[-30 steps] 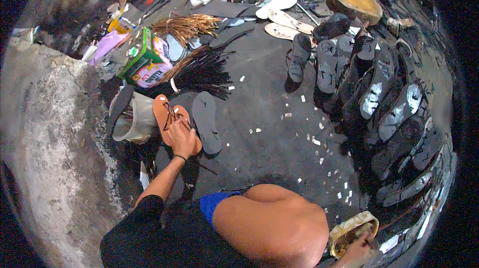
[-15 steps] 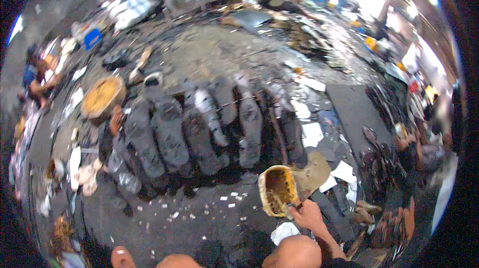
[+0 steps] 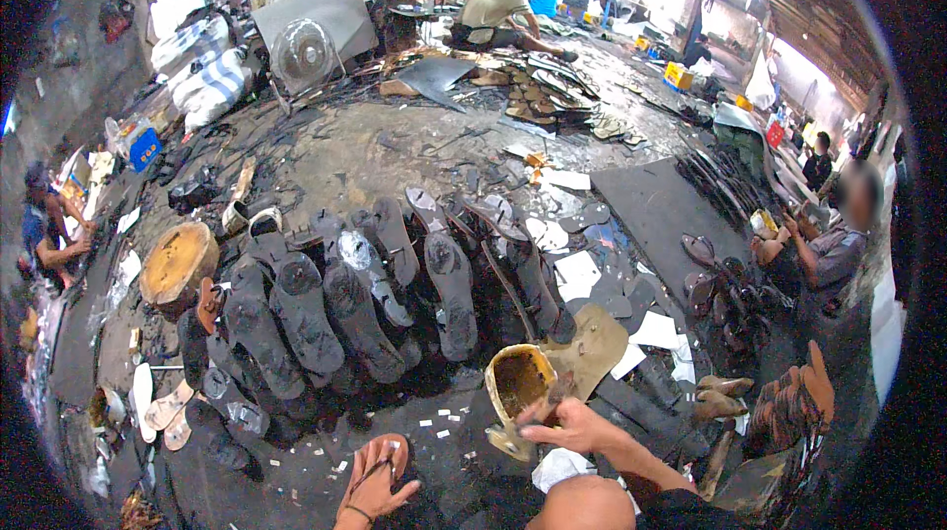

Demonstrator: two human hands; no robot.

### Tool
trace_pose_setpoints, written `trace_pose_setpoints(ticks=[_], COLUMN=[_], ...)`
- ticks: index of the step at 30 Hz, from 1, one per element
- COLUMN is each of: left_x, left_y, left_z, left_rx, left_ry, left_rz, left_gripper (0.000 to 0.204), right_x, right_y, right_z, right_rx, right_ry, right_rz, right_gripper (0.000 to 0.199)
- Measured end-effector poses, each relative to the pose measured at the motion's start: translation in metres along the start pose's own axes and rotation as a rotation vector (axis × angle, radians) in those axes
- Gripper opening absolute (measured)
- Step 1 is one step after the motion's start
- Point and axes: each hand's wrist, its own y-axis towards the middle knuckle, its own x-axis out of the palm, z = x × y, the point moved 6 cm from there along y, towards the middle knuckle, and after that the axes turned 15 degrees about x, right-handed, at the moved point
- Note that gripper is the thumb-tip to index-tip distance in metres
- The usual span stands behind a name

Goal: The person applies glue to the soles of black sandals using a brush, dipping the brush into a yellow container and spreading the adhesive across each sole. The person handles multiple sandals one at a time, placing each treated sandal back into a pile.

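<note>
My left hand (image 3: 367, 488), a thin band at its wrist, is closed on a brown sandal (image 3: 398, 453) with black thong straps near the lower edge. My right hand (image 3: 572, 426) pinches a short brush-like tool (image 3: 509, 442), its end pale and smeared; blur hides its exact kind. The tool is just outside the near rim of an open yellowish tub (image 3: 492, 382) with brown paste inside. Ahead of both hands stands a row of dark sandals (image 3: 367, 333), set side by side with toes and heels overlapping.
A round wooden block (image 3: 180, 262) sits at the left. Right of the tub lie a tan sheet (image 3: 595, 342), white scraps (image 3: 655, 331) and a dark board (image 3: 663, 224). A co-worker (image 3: 838, 244) sits at the right, another person (image 3: 54, 229) at the left.
My left hand has come into view with the brown sandal. My right hand has drawn the tool from inside the tub to its near side. The view has shifted and sharpened.
</note>
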Motion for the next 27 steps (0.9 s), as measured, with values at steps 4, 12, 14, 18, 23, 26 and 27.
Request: trace_pose_setpoints(ticks=[4, 12, 14, 18, 23, 26, 27], left_x=[-0.016, -0.066, -0.068, -0.059, -0.074, -0.073, -0.076], left_y=[0.037, 0.047, 0.045, 0.039, 0.039, 0.044, 0.044], left_z=[-0.023, 0.004, -0.005, 0.024, 0.022, 0.029, 0.025], left_rx=[-0.142, -0.319, -0.275, -0.189, -0.337, -0.137, -0.172], left_ry=[-1.158, -1.809, -1.718, -1.549, -1.409, -1.426, -1.350], left_rz=[0.632, 1.007, 0.995, 1.036, 1.160, 1.255, 1.251], left_gripper=[0.051, 0.046, 0.041, 0.040, 0.038, 0.038, 0.038], right_x=[0.041, 0.082, 0.106, 0.085, 0.103, 0.078, 0.090], right_y=[0.024, 0.064, 0.059, 0.061, 0.033, 0.066, 0.063], right_z=[-0.081, -0.138, -0.127, -0.142, -0.144, -0.124, -0.117], right_rx=[-0.414, -0.658, -0.568, -0.689, -0.722, -0.491, -0.383], right_ry=[0.074, -0.039, 0.046, -0.049, -0.095, 0.150, 0.202], right_rz=[0.305, 0.605, 0.264, 0.563, 0.436, 0.481, 0.516], right_gripper=[0.028, 0.019, 0.019, 0.018, 0.021, 0.021, 0.020])
